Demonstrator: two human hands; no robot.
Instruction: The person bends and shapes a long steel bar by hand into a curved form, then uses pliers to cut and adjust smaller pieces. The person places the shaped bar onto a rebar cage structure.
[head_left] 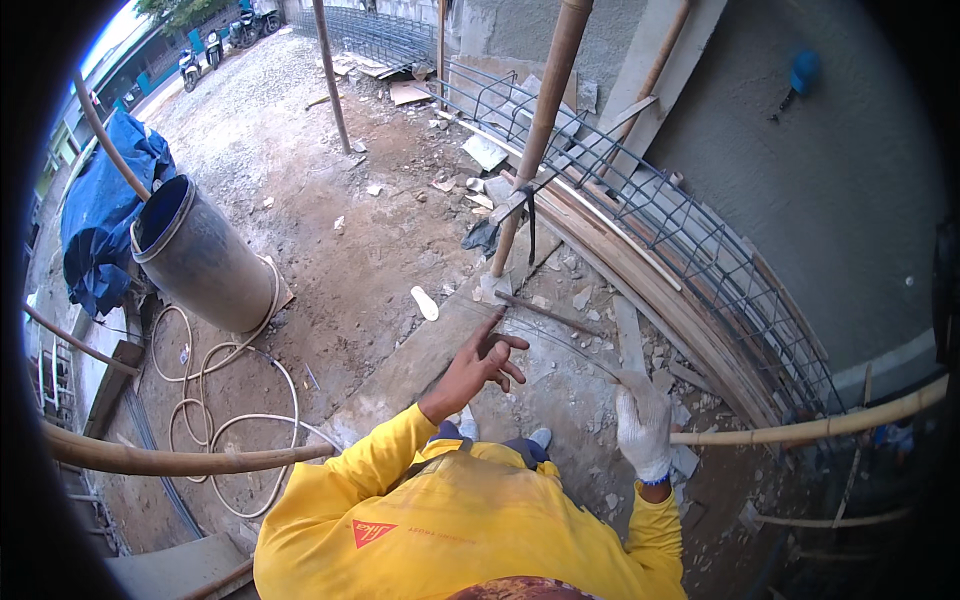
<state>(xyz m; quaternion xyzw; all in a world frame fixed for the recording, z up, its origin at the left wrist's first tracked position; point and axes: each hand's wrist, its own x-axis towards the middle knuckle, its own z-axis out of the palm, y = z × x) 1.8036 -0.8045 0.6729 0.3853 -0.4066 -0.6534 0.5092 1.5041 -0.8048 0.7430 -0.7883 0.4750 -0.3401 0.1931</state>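
My left hand [478,368] is bare and held out in front of me, its fingers apart and partly bent. Several thin wires [565,347] stretch from near its index fingertip across to my right hand [643,425]. That hand wears a white knitted glove, and its fingers are closed around the wire ends. Whether the wires touch my left hand, I cannot tell. Beyond them a short dark rod [548,313] appears at the foot of a bamboo pole [541,130]. A small white flat piece [425,303] lies on the ground ahead of my left hand.
Bamboo rails [190,459] cross at both sides of me. To the left stand a large drum [213,262], a coiled pale hose [205,440] and a blue tarp [112,215]. Long planks [640,270] and a rebar cage [690,235] line the wall at right. Rubble litters the ground.
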